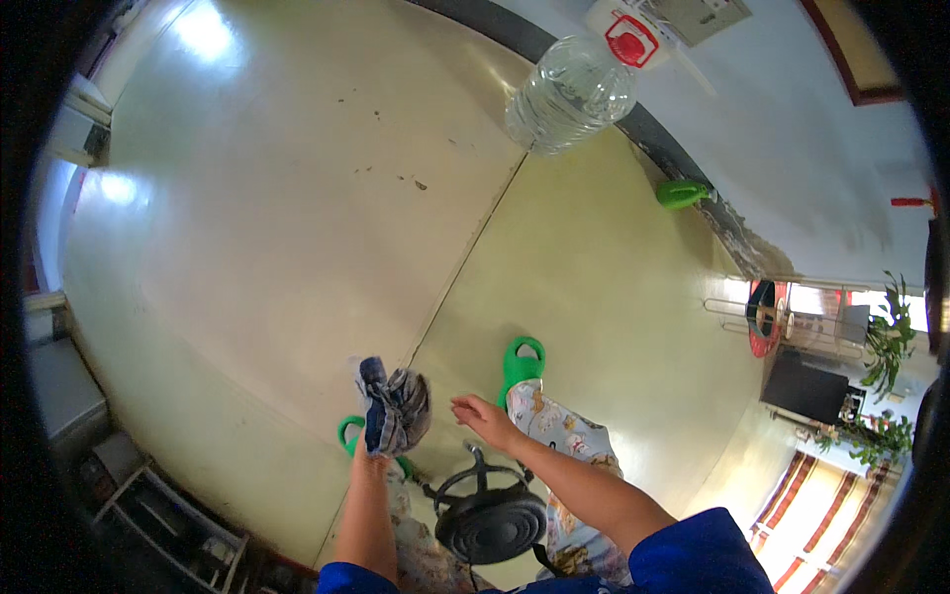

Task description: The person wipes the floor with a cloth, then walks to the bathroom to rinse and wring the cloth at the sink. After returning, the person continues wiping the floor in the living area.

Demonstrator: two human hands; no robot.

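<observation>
A bunched cloth, patterned in dark blue and grey, is held up in front of me on the left. My left hand has hold of it, and the cloth hides nearly all its fingers. To the right of the cloth, apart from it, is my right hand, empty, with fingers loosely bent. Below and between my hands stands a black round stool with a ring around its legs. My feet wear green clogs, the right clog in plain view and the left clog partly behind the cloth.
A large clear plastic bottle stands by the wall, near a white container with a red cap. A green bottle is at the wall's base. Dark crumbs lie on the floor. Metal racks stand at lower left.
</observation>
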